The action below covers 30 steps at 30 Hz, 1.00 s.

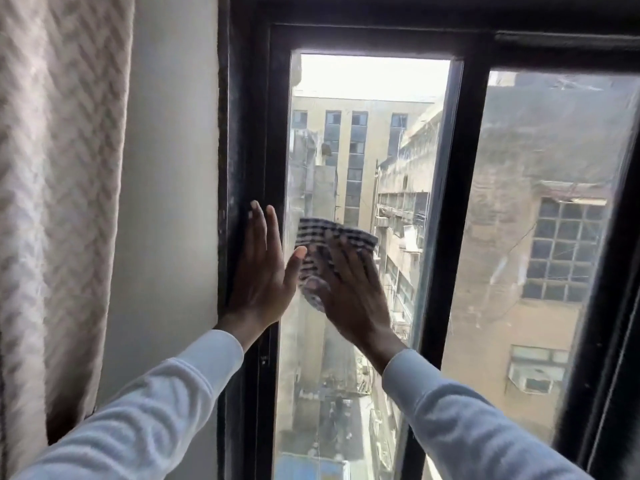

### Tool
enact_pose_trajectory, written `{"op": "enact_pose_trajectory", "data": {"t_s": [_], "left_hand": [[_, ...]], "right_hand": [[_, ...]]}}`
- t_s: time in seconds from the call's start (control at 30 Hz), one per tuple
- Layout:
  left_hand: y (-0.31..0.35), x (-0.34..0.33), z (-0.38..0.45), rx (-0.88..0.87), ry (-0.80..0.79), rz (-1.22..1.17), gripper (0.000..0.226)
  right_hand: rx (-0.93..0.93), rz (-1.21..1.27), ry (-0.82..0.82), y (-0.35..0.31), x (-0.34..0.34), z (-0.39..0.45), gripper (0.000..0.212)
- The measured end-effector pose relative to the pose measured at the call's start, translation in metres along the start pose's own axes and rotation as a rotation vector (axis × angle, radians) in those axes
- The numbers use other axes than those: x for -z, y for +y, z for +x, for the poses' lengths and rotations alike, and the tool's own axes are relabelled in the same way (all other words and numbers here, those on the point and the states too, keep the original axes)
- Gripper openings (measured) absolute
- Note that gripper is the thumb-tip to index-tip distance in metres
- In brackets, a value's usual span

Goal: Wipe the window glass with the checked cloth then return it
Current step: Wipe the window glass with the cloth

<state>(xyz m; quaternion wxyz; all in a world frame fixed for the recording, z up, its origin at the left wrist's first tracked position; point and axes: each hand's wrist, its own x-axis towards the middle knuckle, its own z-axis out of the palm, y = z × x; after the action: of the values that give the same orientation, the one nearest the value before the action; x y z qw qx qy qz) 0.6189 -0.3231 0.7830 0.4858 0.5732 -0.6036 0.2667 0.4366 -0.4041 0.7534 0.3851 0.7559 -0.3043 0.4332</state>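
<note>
Glass (363,150): narrow left pane in a black frame (450,202), buildings visible through it.
Cloth (320,251): checked, dark and white, bunched flat against the pane at mid height.
Right hand (349,289): fingers spread, palm pressing the cloth to the glass; not curled around it.
Left hand (263,271): flat, fingers together and upright, resting on the frame's left edge, thumb tip touching the cloth.
Curtain (59,202): pale, textured, far left.
</note>
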Motion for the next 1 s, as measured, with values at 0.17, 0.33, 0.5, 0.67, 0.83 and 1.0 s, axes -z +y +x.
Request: {"op": "enact_pose_trajectory", "data": {"t_s": [0.17,0.33,0.5,0.67,0.83,1.0], "left_hand": [[0.002,-0.014,0.005,0.008,0.090,0.032,0.083],[-0.007,-0.027,0.008,0.001,0.149,0.010,0.082],[-0.008,-0.028,0.011,-0.023,0.150,-0.053,0.089],[-0.012,-0.025,0.010,-0.032,0.119,-0.076,0.092],[-0.002,-0.015,0.008,-0.016,0.055,-0.070,0.099],[-0.003,-0.011,0.006,-0.002,0.026,-0.085,0.093]], "right_hand": [[-0.233,0.086,0.064,-0.020,0.004,-0.088,0.073],[0.039,0.042,0.083,0.022,0.002,-0.018,0.062],[-0.094,0.073,0.027,-0.018,0.003,-0.078,0.066],[-0.046,0.104,0.088,0.031,0.011,0.005,0.065],[0.035,0.176,-0.031,-0.019,0.012,-0.114,0.054],[0.091,0.095,0.023,0.022,0.016,-0.007,0.067]]}}
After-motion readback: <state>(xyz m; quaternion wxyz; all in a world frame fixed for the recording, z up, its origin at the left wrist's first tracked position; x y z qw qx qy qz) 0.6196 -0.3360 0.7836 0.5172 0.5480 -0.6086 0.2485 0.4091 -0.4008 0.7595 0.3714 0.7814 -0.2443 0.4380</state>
